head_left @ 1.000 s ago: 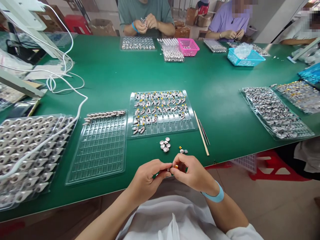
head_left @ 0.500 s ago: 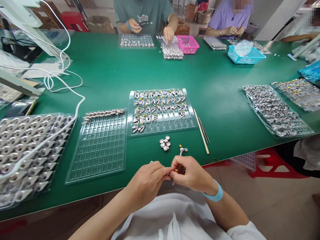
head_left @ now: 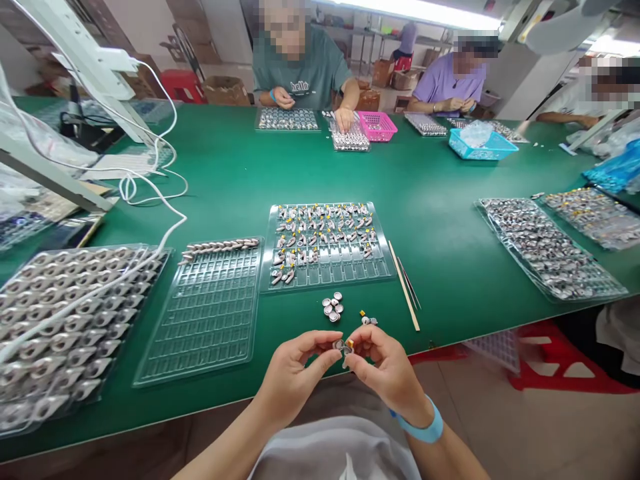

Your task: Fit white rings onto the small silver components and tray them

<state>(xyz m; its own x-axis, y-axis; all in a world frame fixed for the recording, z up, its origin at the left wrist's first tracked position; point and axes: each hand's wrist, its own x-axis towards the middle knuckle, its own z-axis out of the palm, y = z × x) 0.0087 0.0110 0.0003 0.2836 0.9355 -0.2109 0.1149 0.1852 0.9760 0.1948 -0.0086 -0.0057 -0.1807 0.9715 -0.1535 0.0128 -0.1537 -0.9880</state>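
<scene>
Over the table's near edge, my left hand (head_left: 293, 370) pinches a small round earbud cap (head_left: 339, 345) between thumb and fingers. My right hand (head_left: 390, 373) grips a stemmed earbud shell (head_left: 347, 357) with a yellow tab, right beside the cap; I cannot tell if the two are joined. Just beyond my right fingers lies another earbud piece (head_left: 367, 320) with a yellow tab. Several loose round caps (head_left: 333, 307) sit in a cluster on the green table. Behind them, a clear tray (head_left: 340, 272) holds rows of yellow-tabbed earbud pieces.
Left stand a mostly bare clear tray (head_left: 200, 333) and a tray of grey shells (head_left: 75, 307), crossed by a white cable (head_left: 173, 233). A wooden stick (head_left: 404, 287) and tweezers (head_left: 410, 283) lie right. Another filled tray (head_left: 545, 247) is farther right. Co-workers sit opposite near pink (head_left: 379, 127) and blue baskets (head_left: 483, 148).
The view has tilted upward. My hands have drawn slightly apart and turned, so the cap and the earbud shell now show between my fingertips.
</scene>
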